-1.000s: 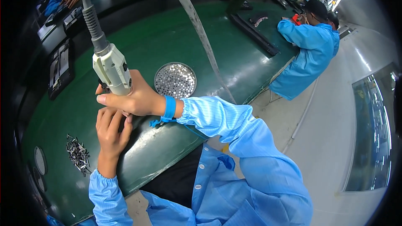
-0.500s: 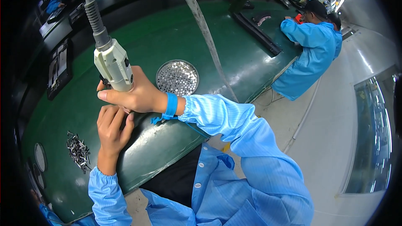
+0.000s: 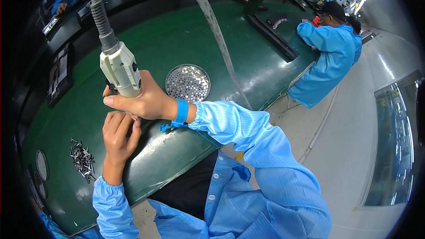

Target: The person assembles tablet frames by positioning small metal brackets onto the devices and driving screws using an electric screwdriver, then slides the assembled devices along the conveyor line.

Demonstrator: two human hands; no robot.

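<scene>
My right hand [image 3: 146, 97] is wrapped round a cream corded power tool [image 3: 120, 71], shaped like an electric screwdriver, held upright with its grey cable running up. Its lower end is hidden by the hand. Close below, my left hand [image 3: 118, 133] has its fingers curled and thumb pressed in. Whatever it pinches is hidden beneath the right hand. A round dish [image 3: 187, 82] full of small silvery discs sits just beyond my right wrist. On the green mat [image 3: 146, 168], left of my left hand, lies a loose pile of small dark and silver pins or screws [image 3: 83, 160].
Two round dishes [image 3: 42, 165] lie at the far left edge. A black flat tray-like unit [image 3: 60, 75] rests at the left. A grey hose [image 3: 212, 24] hangs down beyond the dish of discs. People in blue smocks [image 3: 330, 51] work at the far right and far left.
My hands and the tool stay in place. At the far upper left, another person's hands have moved and show more plainly. The black unit at the left has shifted slightly leftward.
</scene>
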